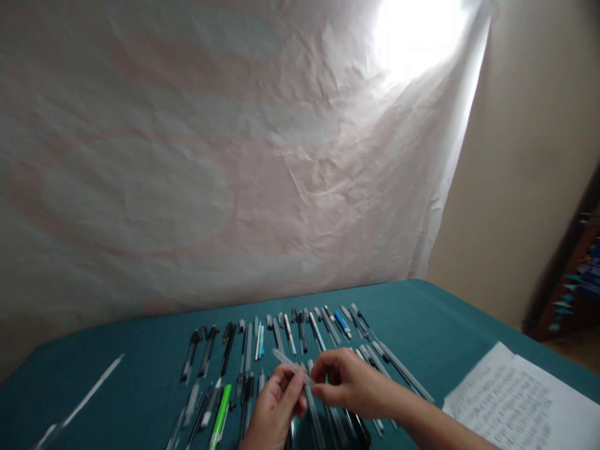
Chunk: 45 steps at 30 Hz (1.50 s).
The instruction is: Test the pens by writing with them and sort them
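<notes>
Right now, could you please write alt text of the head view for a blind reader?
Left hand and right hand hold a clear pen tube above rows of pens on a teal table, printed paper at right.

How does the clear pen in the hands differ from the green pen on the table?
The clear pen is see-through; the green pen has a bright green barrel. The clear pen is pinched between the left hand and right hand above the rows; the green pen lies untouched on the teal table. The clear pen slants across the rows; the green pen lines up with its neighbours. Both are slim.
</notes>
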### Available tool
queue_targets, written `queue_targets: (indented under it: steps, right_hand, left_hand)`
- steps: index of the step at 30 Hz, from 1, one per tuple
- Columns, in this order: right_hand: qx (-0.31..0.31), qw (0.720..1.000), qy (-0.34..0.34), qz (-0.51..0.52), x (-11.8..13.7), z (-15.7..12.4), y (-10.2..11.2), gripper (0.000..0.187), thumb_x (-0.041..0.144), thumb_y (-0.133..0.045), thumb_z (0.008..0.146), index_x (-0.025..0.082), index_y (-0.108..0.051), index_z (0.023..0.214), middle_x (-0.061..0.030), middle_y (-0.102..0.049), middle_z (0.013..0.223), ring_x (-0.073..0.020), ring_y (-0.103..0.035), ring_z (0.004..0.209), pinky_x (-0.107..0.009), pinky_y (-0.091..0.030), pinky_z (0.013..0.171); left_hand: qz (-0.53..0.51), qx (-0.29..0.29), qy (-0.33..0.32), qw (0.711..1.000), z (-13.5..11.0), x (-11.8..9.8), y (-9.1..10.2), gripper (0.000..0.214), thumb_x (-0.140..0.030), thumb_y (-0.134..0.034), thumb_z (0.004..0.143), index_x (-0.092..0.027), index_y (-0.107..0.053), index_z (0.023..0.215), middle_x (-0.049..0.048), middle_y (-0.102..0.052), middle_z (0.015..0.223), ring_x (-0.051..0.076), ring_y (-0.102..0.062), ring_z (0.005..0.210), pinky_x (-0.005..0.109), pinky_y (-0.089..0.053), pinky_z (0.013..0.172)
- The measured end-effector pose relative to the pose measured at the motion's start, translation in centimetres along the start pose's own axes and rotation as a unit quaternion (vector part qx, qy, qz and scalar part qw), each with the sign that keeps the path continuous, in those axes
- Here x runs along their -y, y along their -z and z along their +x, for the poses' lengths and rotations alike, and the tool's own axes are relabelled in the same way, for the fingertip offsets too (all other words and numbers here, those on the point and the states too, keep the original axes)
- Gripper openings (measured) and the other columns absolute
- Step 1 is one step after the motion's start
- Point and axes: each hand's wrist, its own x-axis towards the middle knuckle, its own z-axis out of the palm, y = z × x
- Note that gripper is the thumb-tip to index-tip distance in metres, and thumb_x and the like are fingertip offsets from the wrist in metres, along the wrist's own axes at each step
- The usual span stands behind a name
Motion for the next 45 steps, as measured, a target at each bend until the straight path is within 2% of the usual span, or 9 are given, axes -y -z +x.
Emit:
queue_targets:
  steps: [3,6,9,12,17,21,27,37,45]
  right_hand:
    - [0.026,0.999,0.002,0.022,-0.6,0.1,0.1,0.023,0.033,-0.056,0.073,0.012,-0.063,0.079,0.0045,-0.049,0.056,-0.0051,-0.039,0.049,-0.014,-0.026,0.042]
    - [0.033,0.999,-0.018,0.033,-2.1,0.9,1.0,0.031,0.041,-0.051,0.077,0.011,-0.062,0.078,0.0034,-0.05,0.055,-0.0062,-0.043,0.048,-0.015,-0.031,0.043]
    - [-0.065,0.996,-0.047,-0.04,-5.0,2.0,3.4,0.031,0.039,-0.048,0.078,0.011,-0.062,0.078,0.0019,-0.054,0.057,-0.008,-0.047,0.05,-0.017,-0.034,0.046]
    - [-0.182,0.967,-0.089,-0.157,-9.0,2.7,6.8,0.025,0.033,-0.05,0.075,0.011,-0.064,0.074,-0.0016,-0.061,0.065,-0.0119,-0.052,0.06,-0.019,-0.036,0.054]
    - [-0.241,0.934,-0.169,-0.204,-14.5,2.1,11.2,0.023,0.027,-0.05,0.072,0.009,-0.064,0.075,-0.008,-0.065,0.069,-0.0162,-0.055,0.063,-0.023,-0.036,0.057]
    - [-0.238,0.924,-0.209,-0.216,-16.7,1.9,11.4,0.023,0.032,-0.052,0.071,0.012,-0.064,0.073,-0.0069,-0.066,0.068,-0.0158,-0.057,0.063,-0.022,-0.036,0.055]
    - [-0.227,0.907,-0.242,-0.257,-17.4,2.5,10.2,0.022,0.034,-0.054,0.069,0.015,-0.064,0.071,-0.0069,-0.067,0.07,-0.0163,-0.059,0.066,-0.022,-0.036,0.056]
    - [-0.225,0.863,-0.309,-0.331,-17.6,2.0,10.3,0.023,0.03,-0.047,0.074,0.015,-0.063,0.069,-0.0151,-0.067,0.08,-0.024,-0.062,0.075,-0.026,-0.035,0.055]
    - [-0.244,0.884,-0.247,-0.314,-15.8,1.6,11.4,0.028,0.031,-0.042,0.079,0.013,-0.062,0.069,-0.0137,-0.066,0.073,-0.021,-0.06,0.069,-0.026,-0.036,0.057]
  left_hand:
    - [0.014,0.004,-0.009,1.0,0.3,0.0,0.4,0.033,-0.046,-0.063,0.068,-0.015,-0.055,0.078,-0.0038,-0.053,0.057,0.008,-0.046,0.052,0.02,-0.038,0.053]
    - [-0.012,-0.032,-0.016,0.999,0.5,-0.3,0.7,0.031,-0.043,-0.061,0.07,-0.014,-0.055,0.079,0.0009,-0.061,0.068,0.011,-0.054,0.059,0.023,-0.043,0.058]
    - [-0.068,-0.076,-0.01,0.995,0.6,-0.8,0.9,0.025,-0.036,-0.06,0.074,-0.014,-0.054,0.083,0.0051,-0.066,0.082,0.011,-0.059,0.066,0.024,-0.047,0.063]
    - [-0.097,-0.091,-0.006,0.991,0.6,-1.1,1.1,0.016,-0.029,-0.056,0.078,-0.015,-0.05,0.084,0.0072,-0.067,0.087,0.012,-0.062,0.069,0.024,-0.049,0.065]
    - [-0.093,-0.138,-0.028,0.986,0.4,-1.3,0.8,0.01,-0.018,-0.055,0.079,-0.015,-0.047,0.085,0.0088,-0.068,0.087,0.012,-0.064,0.07,0.024,-0.052,0.068]
    - [-0.084,-0.163,-0.033,0.982,0.3,-1.1,0.7,0.012,-0.013,-0.055,0.078,-0.015,-0.047,0.088,0.0097,-0.067,0.087,0.014,-0.065,0.072,0.026,-0.053,0.069]
    - [-0.09,-0.154,-0.03,0.984,0.3,-1.0,0.7,0.018,-0.017,-0.058,0.077,-0.014,-0.047,0.091,0.0108,-0.067,0.088,0.014,-0.064,0.071,0.026,-0.052,0.069]
    - [-0.093,-0.164,-0.036,0.981,0.2,-1.1,0.5,0.017,-0.013,-0.059,0.076,-0.012,-0.049,0.09,0.0107,-0.068,0.084,0.014,-0.065,0.068,0.027,-0.053,0.067]
    - [-0.121,-0.174,-0.014,0.977,0.5,-0.9,1.1,0.013,-0.01,-0.048,0.083,-0.008,-0.055,0.094,0.0135,-0.066,0.09,0.012,-0.064,0.072,0.025,-0.053,0.071]
